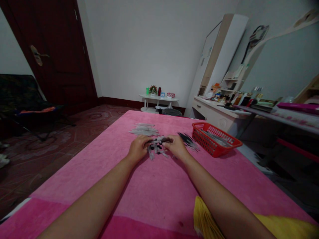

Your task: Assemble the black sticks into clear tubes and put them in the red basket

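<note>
Beyond the yellow cloth [274,229], the left hand [138,148] and right hand [176,146] curl over the small pieces [157,150] on the pink bedspread [149,192]; I cannot tell whether they grip anything. Pinching one piece with the fingertips would likely keep the heap from scattering.

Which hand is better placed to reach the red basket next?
Right, probably: the right hand lies nearer the red basket, which stands to that side; the left hand would have to cross the pile of small parts.
</note>
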The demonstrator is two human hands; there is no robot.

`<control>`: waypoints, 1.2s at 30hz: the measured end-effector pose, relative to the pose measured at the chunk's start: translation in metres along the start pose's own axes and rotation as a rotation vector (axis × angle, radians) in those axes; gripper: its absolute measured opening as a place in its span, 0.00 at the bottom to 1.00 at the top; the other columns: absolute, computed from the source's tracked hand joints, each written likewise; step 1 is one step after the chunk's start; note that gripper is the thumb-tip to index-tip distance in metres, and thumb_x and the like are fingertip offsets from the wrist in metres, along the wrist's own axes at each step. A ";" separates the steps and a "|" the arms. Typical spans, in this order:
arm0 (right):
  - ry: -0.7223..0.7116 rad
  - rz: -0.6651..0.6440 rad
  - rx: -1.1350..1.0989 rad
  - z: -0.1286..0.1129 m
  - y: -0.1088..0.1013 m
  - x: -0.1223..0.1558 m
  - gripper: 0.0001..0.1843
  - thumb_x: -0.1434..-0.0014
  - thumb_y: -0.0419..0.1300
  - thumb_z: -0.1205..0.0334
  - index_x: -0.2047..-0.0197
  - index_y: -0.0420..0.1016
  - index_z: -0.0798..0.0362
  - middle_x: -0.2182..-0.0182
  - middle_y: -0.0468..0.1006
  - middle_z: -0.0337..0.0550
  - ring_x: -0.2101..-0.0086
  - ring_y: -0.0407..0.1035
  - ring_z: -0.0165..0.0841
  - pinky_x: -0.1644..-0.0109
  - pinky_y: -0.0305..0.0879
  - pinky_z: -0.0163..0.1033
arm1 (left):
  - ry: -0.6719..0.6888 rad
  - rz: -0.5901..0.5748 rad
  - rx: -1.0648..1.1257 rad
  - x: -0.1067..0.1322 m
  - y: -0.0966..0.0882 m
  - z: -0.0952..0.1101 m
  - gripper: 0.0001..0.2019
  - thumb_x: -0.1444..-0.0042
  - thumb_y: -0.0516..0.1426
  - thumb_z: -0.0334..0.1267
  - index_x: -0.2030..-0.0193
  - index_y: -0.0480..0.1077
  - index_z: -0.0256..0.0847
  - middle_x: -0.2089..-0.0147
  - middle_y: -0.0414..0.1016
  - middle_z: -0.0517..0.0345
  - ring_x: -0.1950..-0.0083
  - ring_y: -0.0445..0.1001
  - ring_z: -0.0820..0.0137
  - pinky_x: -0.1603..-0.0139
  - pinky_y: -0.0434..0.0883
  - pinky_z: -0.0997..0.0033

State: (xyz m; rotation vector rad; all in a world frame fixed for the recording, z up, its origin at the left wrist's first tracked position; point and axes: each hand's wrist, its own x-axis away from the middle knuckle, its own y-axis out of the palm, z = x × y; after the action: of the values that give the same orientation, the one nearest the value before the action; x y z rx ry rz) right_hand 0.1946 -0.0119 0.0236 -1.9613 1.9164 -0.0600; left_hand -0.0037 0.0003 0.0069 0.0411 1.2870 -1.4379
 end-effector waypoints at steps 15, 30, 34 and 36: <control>-0.143 0.044 0.284 -0.012 0.002 0.005 0.08 0.54 0.59 0.71 0.69 0.77 0.57 0.76 0.78 0.40 0.75 0.70 0.30 0.69 0.63 0.33 | 0.025 -0.007 0.018 0.001 0.001 0.001 0.12 0.47 0.57 0.26 0.57 0.75 0.41 0.61 0.77 0.54 0.57 0.71 0.65 0.55 0.68 0.66; -0.216 0.060 0.561 -0.024 0.000 0.013 0.08 0.44 0.57 0.65 0.70 0.77 0.53 0.73 0.79 0.42 0.70 0.70 0.32 0.67 0.59 0.33 | 0.044 -0.031 0.059 0.002 0.005 0.001 0.11 0.46 0.57 0.28 0.58 0.76 0.42 0.61 0.77 0.54 0.58 0.73 0.67 0.56 0.70 0.68; -0.166 0.064 0.684 -0.023 -0.003 0.014 0.20 0.38 0.51 0.53 0.75 0.75 0.54 0.78 0.76 0.43 0.74 0.68 0.31 0.71 0.53 0.33 | 0.032 -0.019 0.053 0.001 0.007 0.002 0.11 0.47 0.57 0.28 0.59 0.76 0.42 0.61 0.77 0.54 0.57 0.74 0.67 0.55 0.70 0.68; -0.157 0.075 0.689 -0.021 -0.003 0.013 0.19 0.39 0.53 0.51 0.72 0.76 0.54 0.77 0.76 0.42 0.74 0.68 0.31 0.71 0.53 0.33 | 0.022 -0.021 0.043 0.001 0.006 0.002 0.11 0.47 0.57 0.28 0.58 0.76 0.43 0.60 0.77 0.54 0.57 0.74 0.66 0.55 0.70 0.67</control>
State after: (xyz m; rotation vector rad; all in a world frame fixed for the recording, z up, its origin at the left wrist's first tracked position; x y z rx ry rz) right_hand 0.1923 -0.0298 0.0409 -1.3864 1.5777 -0.4646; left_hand 0.0013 -0.0005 0.0030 0.0727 1.2773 -1.4864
